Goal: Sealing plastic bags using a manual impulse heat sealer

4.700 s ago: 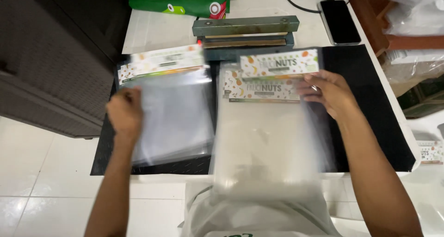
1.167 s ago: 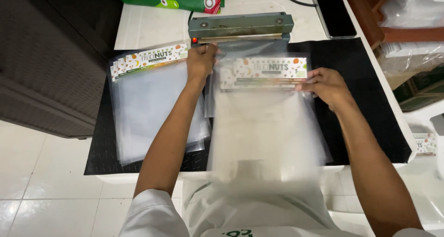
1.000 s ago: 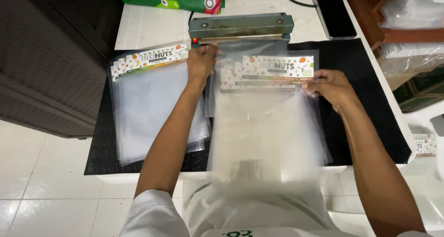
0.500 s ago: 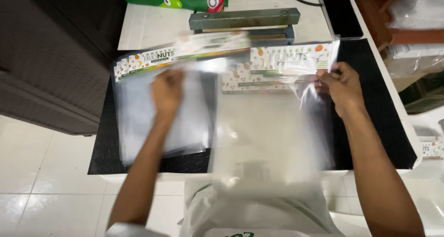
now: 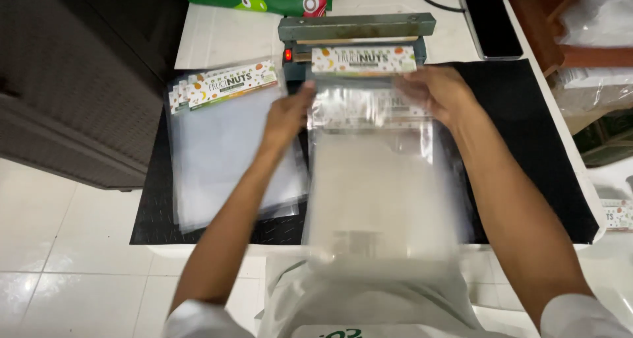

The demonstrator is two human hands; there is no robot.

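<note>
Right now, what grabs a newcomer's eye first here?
Dead centre, both hands, the left hand and right hand, feed a clear bag with a colourful header into the grey sealer, whose red light glows at its left end. Left of them, a fanned stack of bags lies on the black mat.

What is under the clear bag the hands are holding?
Under the clear bag lies a stack of more bags on a black mat. What lies beneath the stack is covered.

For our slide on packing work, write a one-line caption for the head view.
Both hands, left hand and right hand, feed a clear bag with its printed header into the heat sealer, sealed bags stacked alongside.
</note>
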